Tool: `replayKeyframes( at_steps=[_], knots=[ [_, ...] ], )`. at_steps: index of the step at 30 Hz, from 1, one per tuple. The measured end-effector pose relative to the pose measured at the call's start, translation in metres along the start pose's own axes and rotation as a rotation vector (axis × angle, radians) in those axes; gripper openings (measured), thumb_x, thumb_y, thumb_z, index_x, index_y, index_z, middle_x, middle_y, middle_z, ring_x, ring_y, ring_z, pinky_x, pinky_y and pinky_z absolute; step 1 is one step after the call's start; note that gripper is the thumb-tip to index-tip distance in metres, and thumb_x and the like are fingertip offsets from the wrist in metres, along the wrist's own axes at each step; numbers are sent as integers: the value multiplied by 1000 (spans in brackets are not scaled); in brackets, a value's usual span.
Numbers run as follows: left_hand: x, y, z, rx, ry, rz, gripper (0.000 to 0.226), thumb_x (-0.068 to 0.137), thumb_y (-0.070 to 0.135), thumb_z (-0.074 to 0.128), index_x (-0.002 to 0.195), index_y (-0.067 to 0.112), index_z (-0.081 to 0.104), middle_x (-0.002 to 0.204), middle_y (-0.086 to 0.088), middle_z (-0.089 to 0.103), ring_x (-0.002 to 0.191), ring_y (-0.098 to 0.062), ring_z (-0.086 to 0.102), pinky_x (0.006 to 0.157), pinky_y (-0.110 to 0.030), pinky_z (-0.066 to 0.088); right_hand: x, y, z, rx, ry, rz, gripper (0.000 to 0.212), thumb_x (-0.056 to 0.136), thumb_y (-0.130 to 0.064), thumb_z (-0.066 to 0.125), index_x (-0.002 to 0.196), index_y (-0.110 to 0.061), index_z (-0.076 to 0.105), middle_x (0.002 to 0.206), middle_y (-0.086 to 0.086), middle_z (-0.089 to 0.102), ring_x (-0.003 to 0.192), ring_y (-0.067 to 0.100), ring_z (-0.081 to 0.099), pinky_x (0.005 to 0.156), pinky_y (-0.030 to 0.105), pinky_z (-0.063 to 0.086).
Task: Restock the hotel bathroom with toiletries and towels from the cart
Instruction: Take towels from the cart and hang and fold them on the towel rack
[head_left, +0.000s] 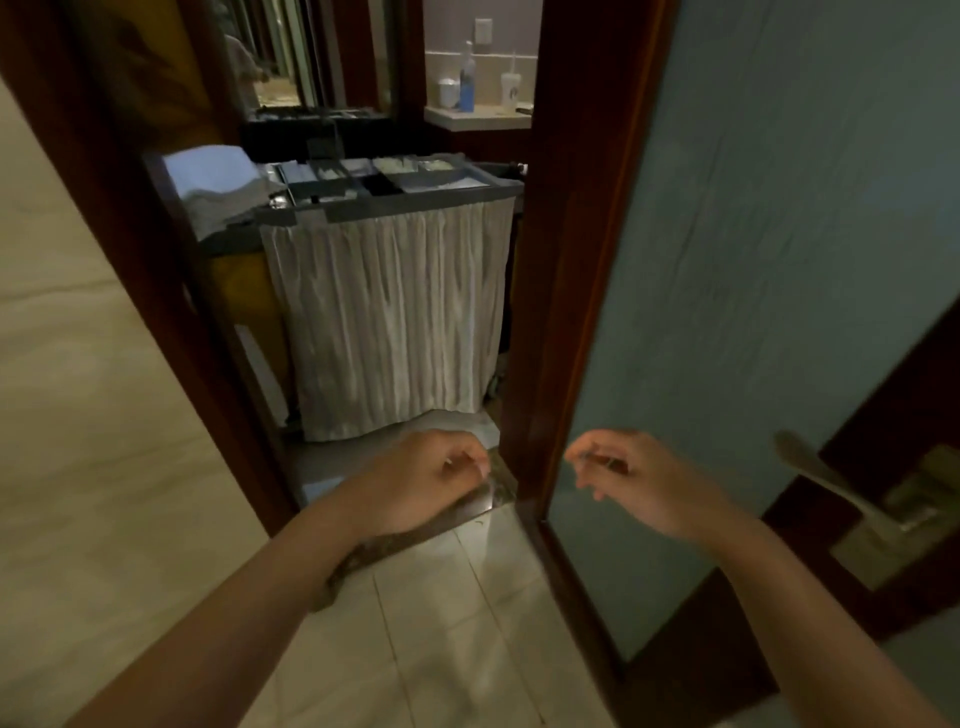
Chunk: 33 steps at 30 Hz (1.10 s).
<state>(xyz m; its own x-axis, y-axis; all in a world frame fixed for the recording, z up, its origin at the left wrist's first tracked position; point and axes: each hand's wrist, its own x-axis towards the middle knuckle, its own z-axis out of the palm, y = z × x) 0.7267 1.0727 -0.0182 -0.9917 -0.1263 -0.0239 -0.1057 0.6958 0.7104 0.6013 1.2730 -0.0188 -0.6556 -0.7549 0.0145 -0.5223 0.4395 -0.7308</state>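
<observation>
Left hand (431, 478) and right hand (628, 483), loosely curled, empty, before the door frame (571, 260); cart (415, 205) close beyond the narrow opening.

door (779, 249): frosted glass in dark wood, open, on the right
handle (823, 480): metal lever on the door
floor (467, 623): pale tiles
wall (67, 374): pale, left

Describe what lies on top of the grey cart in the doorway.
Folded white towels sit at its left end; grey compartment trays hold pale items too blurred to name. The pleated white curtain hides whatever lies beneath.
</observation>
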Motion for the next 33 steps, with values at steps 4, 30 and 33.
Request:
replayKeyframes(
  at_steps=[4,30,33],
  knots=[
    [31,-28,-34,-51,40,-13,20,93,28,51,105,21,65,97,16,63,92,6,57,74,-5,41,65,-5,-2,-20,-14,-14,24,90,-16,57,77,-35,59,67,-10,65,55,-4,60,63,22,49],
    [339,-213,-233,40,409,-350,18,95,26,48,105,20,61,100,4,64,90,-5,58,78,-20,47,573,-12,10,51,-374,-278,14,94,-22,51,92,-32,60,87,-9,65,81,5,61,71,20,49],
    [356,-243,-259,46,470,-374,12,94,30,48,101,31,58,88,15,59,80,5,55,67,-13,41,621,-24,17,38,-387,-325,16,94,-16,51,103,-15,64,87,-2,66,80,9,62,70,15,48]
  ],
)
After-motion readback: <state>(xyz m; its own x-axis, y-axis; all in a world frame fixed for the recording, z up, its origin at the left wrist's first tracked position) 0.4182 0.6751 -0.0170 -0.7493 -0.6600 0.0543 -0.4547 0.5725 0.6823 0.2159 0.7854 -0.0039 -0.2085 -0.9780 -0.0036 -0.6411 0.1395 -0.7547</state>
